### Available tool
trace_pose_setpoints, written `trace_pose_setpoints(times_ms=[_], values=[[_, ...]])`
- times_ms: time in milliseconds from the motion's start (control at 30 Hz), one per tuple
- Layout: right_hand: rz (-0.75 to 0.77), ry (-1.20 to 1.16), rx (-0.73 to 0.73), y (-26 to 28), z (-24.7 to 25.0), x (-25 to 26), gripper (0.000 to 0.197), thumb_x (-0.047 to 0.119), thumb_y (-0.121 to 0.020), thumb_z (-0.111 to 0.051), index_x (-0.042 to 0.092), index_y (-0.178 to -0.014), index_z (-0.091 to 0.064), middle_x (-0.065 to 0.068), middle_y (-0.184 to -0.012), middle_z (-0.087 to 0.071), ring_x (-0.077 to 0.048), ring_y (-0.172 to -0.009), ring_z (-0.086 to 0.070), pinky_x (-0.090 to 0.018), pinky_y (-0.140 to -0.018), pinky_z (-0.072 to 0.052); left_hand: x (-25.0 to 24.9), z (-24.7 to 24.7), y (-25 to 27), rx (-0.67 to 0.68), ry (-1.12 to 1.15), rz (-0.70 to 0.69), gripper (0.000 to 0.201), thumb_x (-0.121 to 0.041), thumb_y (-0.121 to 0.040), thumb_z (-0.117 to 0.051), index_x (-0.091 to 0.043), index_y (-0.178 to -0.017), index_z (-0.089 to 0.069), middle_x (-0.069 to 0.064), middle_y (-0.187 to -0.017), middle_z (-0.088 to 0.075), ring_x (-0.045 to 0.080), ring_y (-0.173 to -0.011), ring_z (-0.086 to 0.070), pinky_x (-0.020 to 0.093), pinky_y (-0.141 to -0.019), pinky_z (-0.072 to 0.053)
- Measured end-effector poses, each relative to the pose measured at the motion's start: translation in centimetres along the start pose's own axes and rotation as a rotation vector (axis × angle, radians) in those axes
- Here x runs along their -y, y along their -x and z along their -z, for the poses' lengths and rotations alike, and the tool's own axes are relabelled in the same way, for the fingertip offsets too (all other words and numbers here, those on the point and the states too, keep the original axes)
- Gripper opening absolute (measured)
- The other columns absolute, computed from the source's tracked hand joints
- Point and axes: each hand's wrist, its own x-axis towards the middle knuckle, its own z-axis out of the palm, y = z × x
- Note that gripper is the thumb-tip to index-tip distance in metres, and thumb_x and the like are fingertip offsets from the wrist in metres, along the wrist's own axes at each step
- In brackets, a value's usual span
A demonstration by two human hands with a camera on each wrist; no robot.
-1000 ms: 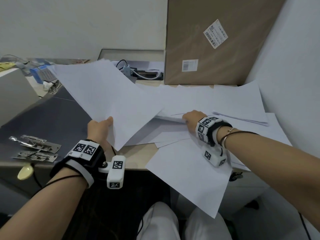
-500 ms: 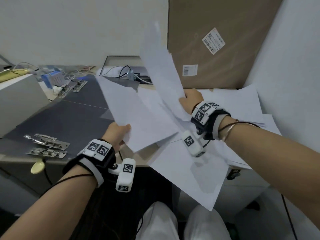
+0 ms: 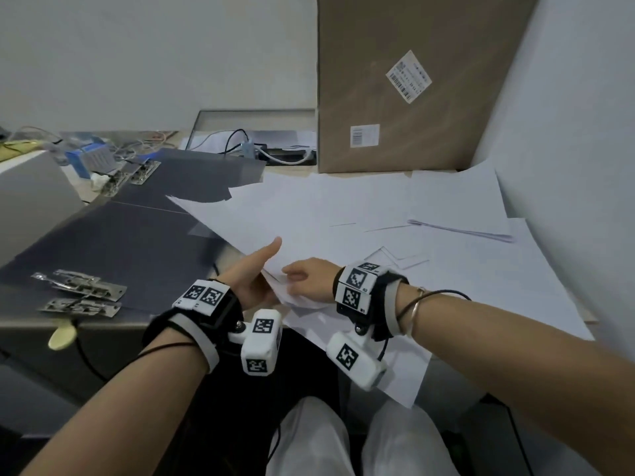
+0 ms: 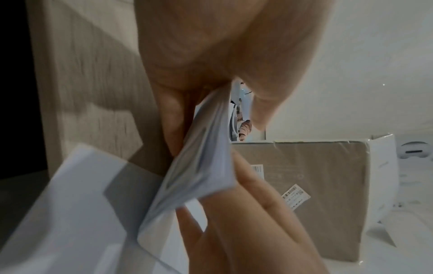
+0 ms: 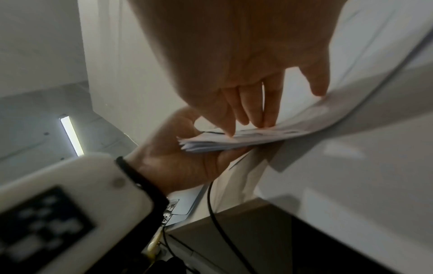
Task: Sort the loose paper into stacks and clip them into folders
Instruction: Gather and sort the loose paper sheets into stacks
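A thin stack of white paper (image 3: 240,221) lies slanted over the desk. My left hand (image 3: 254,280) pinches its near corner, thumb on top. In the left wrist view the left hand (image 4: 211,111) clamps the stack (image 4: 199,176) between thumb and fingers. My right hand (image 3: 309,280) meets the same corner. In the right wrist view the straight fingertips (image 5: 257,118) of the right hand press on the stack (image 5: 234,140), which the left hand (image 5: 178,157) holds from below. Loose sheets (image 3: 378,207) cover the desk's right half. A dark grey folder (image 3: 113,242) lies open at left with metal clips (image 3: 79,290).
A tall cardboard box (image 3: 395,80) leans against the back wall. A second grey folder (image 3: 206,180) with clips (image 3: 137,173) lies behind the first. A small paper pile (image 3: 460,230) sits at right. One sheet (image 3: 395,372) overhangs the desk's front edge. Cables and clutter fill the back left.
The right hand lifted a sheet off the desk pile and brought it to the left hand's stack. Both hands came together and sank to the desk's front edge.
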Motion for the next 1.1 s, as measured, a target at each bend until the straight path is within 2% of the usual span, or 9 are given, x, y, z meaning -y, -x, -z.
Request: trace_pose_setpoints(times_ms=[100, 167, 267, 333, 400, 567, 733, 933, 1100], values=[[0.098, -0.126, 0.049, 0.6, -0.8, -0.5, 0.056, 0.012, -0.088, -0.056, 0.014, -0.142, -0.041, -0.004, -0.144, -0.046, -0.016, -0.133, -0.043, -0.027, -0.113, -0.030, 0.3, 0.4, -0.4, -0.152, -0.082, 0.060, 0.045, -0.022, -0.100, -0.043, 0.004, -0.136, -0.044, 0.022, -0.134, -0.052, 0.034, -0.118, -0.054, 0.048, -0.105, -0.039], [0.134, -0.229, 0.015, 1.0, -0.9, -1.1, 0.048, 0.009, -0.089, -0.056, 0.012, -0.136, -0.048, -0.005, -0.140, -0.050, -0.014, -0.130, -0.047, -0.022, -0.110, -0.031, 0.4, 1.5, -1.3, -0.317, -0.163, 0.063, 0.043, -0.009, -0.095, -0.051, 0.006, -0.135, -0.044, 0.022, -0.130, -0.054, 0.035, -0.115, -0.055, 0.044, -0.095, -0.045], [0.090, -0.336, -0.183, 1.3, 0.5, -3.0, 0.033, 0.016, -0.090, -0.057, 0.014, -0.123, -0.060, -0.004, -0.130, -0.060, -0.015, -0.121, -0.055, -0.031, -0.108, -0.039, 0.4, 3.6, -2.8, -0.463, -0.187, -0.011, 0.059, -0.012, -0.076, -0.071, 0.000, -0.129, -0.050, 0.014, -0.130, -0.058, 0.040, -0.117, -0.055, 0.049, -0.097, -0.046], [0.002, -0.303, -0.343, 1.5, 2.0, -4.9, 0.030, 0.020, -0.089, -0.059, 0.015, -0.118, -0.062, -0.002, -0.125, -0.062, -0.016, -0.117, -0.057, -0.029, -0.104, -0.042, 0.4, 4.5, -2.8, -0.537, -0.168, -0.073, 0.050, -0.010, -0.082, -0.068, 0.001, -0.128, -0.052, 0.014, -0.127, -0.060, 0.037, -0.115, -0.057, 0.051, -0.101, -0.044], [-0.117, -0.298, -0.488, 1.8, 3.5, -6.8, 0.032, 0.023, -0.087, -0.062, 0.013, -0.117, -0.060, -0.004, -0.123, -0.062, -0.018, -0.115, -0.057, -0.029, -0.100, -0.042, 0.3, 4.6, -2.1, -0.604, -0.179, -0.126, 0.041, -0.009, -0.088, -0.064, 0.004, -0.125, -0.053, 0.013, -0.120, -0.062, 0.034, -0.112, -0.058, 0.043, -0.098, -0.045], [-0.331, -0.574, -0.558, 1.9, 5.6, -9.4, 0.053, 0.045, -0.083, -0.065, 0.015, -0.124, -0.051, -0.003, -0.126, -0.055, -0.021, -0.113, -0.056, -0.036, -0.097, -0.046, 0.0, 5.4, -1.1, -0.553, -0.061, -0.258, 0.039, -0.011, -0.091, -0.062, 0.003, -0.126, -0.054, 0.013, -0.120, -0.063, 0.032, -0.113, -0.059, 0.045, -0.102, -0.044], [-0.215, -0.923, -0.379, 2.6, 7.3, -7.2, 0.057, 0.060, -0.081, -0.058, 0.019, -0.119, -0.054, 0.003, -0.114, -0.063, -0.013, -0.104, -0.061, -0.030, -0.083, -0.046, -0.4, 5.5, -0.8, -0.444, 0.032, -0.279, 0.042, -0.013, -0.090, -0.063, 0.002, -0.128, -0.054, 0.016, -0.124, -0.063, 0.033, -0.117, -0.059, 0.048, -0.105, -0.042], [-0.284, -0.991, -0.369, 2.2, 7.7, -7.5, 0.022, 0.039, -0.084, -0.066, 0.019, -0.091, -0.063, 0.003, -0.092, -0.069, -0.010, -0.082, -0.061, -0.023, -0.065, -0.038, -0.4, 3.6, 0.6, -0.280, -0.012, -0.279, 0.040, -0.008, -0.092, -0.059, -0.001, -0.131, -0.053, 0.015, -0.125, -0.064, 0.031, -0.115, -0.061, 0.048, -0.104, -0.043], [-0.326, -1.109, -0.475, 1.9, 7.0, -9.3, 0.015, 0.018, -0.082, -0.071, 0.011, -0.079, -0.058, -0.003, -0.074, -0.059, -0.009, -0.055, -0.043, -0.016, -0.034, -0.026, 0.3, 2.8, 0.9, -0.185, -0.093, -0.259, 0.041, -0.007, -0.091, -0.059, -0.004, -0.131, -0.053, 0.014, -0.123, -0.064, 0.033, -0.114, -0.061, 0.044, -0.094, -0.049]])
